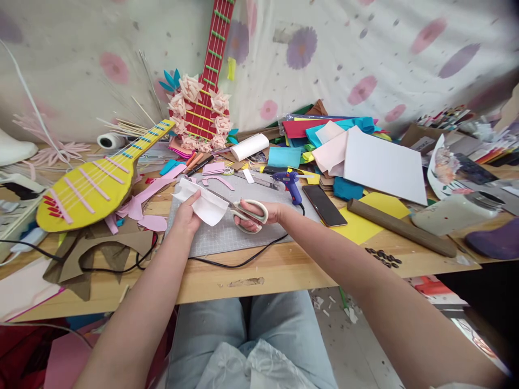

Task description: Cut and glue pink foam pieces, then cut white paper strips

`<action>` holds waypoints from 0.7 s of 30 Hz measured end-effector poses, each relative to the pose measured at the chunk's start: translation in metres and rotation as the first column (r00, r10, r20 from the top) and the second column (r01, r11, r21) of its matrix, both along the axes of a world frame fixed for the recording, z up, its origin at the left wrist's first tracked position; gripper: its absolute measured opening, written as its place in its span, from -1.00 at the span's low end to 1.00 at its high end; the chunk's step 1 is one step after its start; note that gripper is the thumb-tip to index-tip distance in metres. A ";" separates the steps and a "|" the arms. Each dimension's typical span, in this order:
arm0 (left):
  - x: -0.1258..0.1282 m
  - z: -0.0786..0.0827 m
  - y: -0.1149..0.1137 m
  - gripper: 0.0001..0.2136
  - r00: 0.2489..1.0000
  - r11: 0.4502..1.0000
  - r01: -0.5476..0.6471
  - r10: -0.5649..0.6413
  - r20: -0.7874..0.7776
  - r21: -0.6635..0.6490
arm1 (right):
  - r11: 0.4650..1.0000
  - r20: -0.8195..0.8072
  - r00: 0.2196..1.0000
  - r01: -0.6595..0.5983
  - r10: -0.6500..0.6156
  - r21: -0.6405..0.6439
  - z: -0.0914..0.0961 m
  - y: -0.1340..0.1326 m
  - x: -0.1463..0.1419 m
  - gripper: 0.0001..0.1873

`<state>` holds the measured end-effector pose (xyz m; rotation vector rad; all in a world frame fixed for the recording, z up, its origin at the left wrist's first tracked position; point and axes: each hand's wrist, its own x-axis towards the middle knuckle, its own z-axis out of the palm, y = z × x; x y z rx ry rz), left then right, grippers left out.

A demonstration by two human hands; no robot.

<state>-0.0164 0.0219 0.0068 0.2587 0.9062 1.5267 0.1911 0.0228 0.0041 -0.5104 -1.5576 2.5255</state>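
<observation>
My left hand [190, 215] grips a small sheet of white paper [211, 208] above the grey cutting mat [239, 240]. In my right hand [259, 215] are scissors [261, 212] with cream handles, the fingers through the loops. Their blades point left and lie along the upper edge of the paper; whether they bite into it I cannot tell. Behind them on the mat rest a curved pink strip [221, 182] and a stack of pink pieces [213, 168]. A blue glue gun [290, 186] stands just past my right hand, beside a dark phone [324, 205].
A yellow paper instrument [89, 189] lies at left, and a red one [203, 108] with paper flowers leans at the back. Brown cardboard cutouts [105, 254] and a black cable [239, 265] are near the front. A brown roll [401, 227] and a white jar [454, 214] stand right.
</observation>
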 end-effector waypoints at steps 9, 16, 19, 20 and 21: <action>0.006 -0.001 -0.003 -0.78 0.998 0.999 0.029 -0.027 -0.056 0.037 | 0.995 -0.026 0.999 0.042 -0.040 0.092 0.006 -0.003 -0.006 -0.37; 0.009 -0.005 -0.004 -0.76 0.998 0.997 0.016 -0.011 -0.066 0.075 | 0.992 -0.015 0.998 0.059 -0.057 0.110 0.005 -0.002 -0.008 -0.36; 0.009 -0.007 -0.003 -0.73 0.998 0.998 0.018 -0.015 -0.059 0.064 | 0.990 0.009 0.996 0.085 -0.087 0.110 0.005 -0.003 -0.007 -0.39; 0.009 -0.007 -0.003 -0.72 0.998 0.998 0.019 -0.015 -0.057 0.062 | 0.989 0.010 0.995 0.095 -0.097 0.112 0.005 -0.003 -0.006 -0.40; 0.009 -0.008 -0.003 -0.72 0.998 0.998 0.019 -0.015 -0.057 0.063 | 0.988 0.007 0.995 0.101 -0.102 0.114 0.005 -0.003 -0.005 -0.40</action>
